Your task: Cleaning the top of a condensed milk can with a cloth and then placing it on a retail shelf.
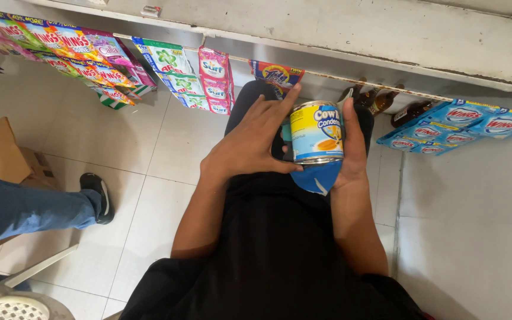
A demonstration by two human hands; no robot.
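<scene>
Held up over the lap, in the middle of the scene: a tin can [317, 131] with a yellow and blue label, upright, tilted slightly. Cupped along its right side by the right hand [351, 148], thumb straight up against the label, the other fingers hidden behind the tin and probably wrapped round it. Tucked under the can's base and against that palm, a blue cloth [318, 176]. Pressed to the can's left side, the left hand [250, 142], wide open, fingers [280, 109] splayed and long, only the tips and the thumb touching metal, nothing closed around it.

Likely weak point: a smooth round tin pinched between one palm and a few fingertips. Could roll or slide out downward if the spread hand lifts away, the more so with cloth between palm and base. Below, only the black-clothed lap and a hard tiled floor [149, 154]; probably a dented can after a fall.

Close on the far side, a dangling sachet strip [277, 74] and brown bottles [380, 101] under the counter ledge [386, 35]; could snag or knock these with a careless swing forward. To the left, well apart, another person's jeans leg [25, 207] and black shoe [99, 195], reachable by a rolling can.
</scene>
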